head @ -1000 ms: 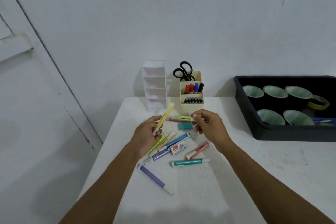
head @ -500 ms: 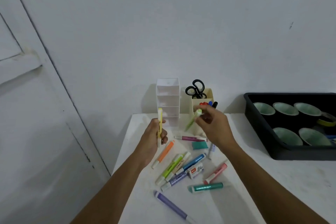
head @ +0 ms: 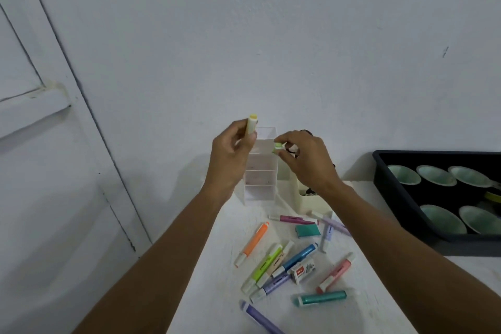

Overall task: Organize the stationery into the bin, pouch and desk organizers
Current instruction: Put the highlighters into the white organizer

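Lower frame, nearest you: loose stationery lies scattered on the white worktop (head: 217, 293). A purple highlighter (head: 260, 317) lies at the bottom edge, with a teal highlighter (head: 322, 298) to its right and a pink highlighter (head: 336, 270) above that. A small staple box (head: 303, 270) sits in the middle of the cluster, touching a blue highlighter (head: 298, 256). An orange highlighter (head: 252, 244) lies apart on the left. Further up lie a teal eraser (head: 307, 231) and a magenta pen (head: 292, 219).

Centre frame: both your hands are raised in front of the white tiered organizer (head: 260, 179). Your left hand (head: 231, 154) is curled round a yellow highlighter (head: 251, 126), held upright, with its cap end showing above the fingers at the organizer's upper left corner. Your right hand (head: 306, 160) pinches the end of a light green highlighter (head: 278, 147) just at the organizer's upper right edge. The hand hides the rest of its body, so whether it has entered a compartment cannot be told.

A cream organizer (head: 309, 198) stands just right of the white one, largely behind your right wrist. At right of frame, a black bin (head: 385, 187) rests on the worktop.
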### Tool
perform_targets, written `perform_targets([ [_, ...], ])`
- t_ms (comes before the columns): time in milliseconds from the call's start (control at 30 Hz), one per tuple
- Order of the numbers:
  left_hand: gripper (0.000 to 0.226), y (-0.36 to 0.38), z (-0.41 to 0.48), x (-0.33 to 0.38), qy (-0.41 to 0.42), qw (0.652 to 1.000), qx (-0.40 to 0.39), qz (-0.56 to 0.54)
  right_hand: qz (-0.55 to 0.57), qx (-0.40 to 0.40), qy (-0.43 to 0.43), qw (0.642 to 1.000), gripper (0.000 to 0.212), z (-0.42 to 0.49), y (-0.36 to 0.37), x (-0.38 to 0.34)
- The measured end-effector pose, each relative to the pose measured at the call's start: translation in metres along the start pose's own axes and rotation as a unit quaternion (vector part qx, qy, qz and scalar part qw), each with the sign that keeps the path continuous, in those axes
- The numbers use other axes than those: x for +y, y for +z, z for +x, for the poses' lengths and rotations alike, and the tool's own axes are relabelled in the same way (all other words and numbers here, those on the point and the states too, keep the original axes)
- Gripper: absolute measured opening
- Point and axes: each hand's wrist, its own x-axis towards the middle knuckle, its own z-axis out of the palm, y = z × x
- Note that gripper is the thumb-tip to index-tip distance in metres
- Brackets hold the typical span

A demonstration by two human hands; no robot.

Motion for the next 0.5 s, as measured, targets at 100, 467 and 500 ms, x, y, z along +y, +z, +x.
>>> perform_targets([
  [100, 0.019, 0.002, 0.007, 0.003, 0.073, 0.991, 0.031, 0.110, -0.050, -0.023, 0.003, 0.998, 0.018, -0.002, 0.010, 0.009],
  [467, 0.016, 0.004, 0.012, -0.037, 0.145, 0.913, -0.060, 0.376, -0.034, -0.052, 0.037, 0.997, 0.035, -0.004, 0.029, 0.022],
  [500, 0.015, 0.004, 0.013, -0.039, 0.147, 0.907, -0.066, 0.390, -0.027, -0.048, 0.035, 0.998, 0.037, -0.005, 0.028, 0.022],
])
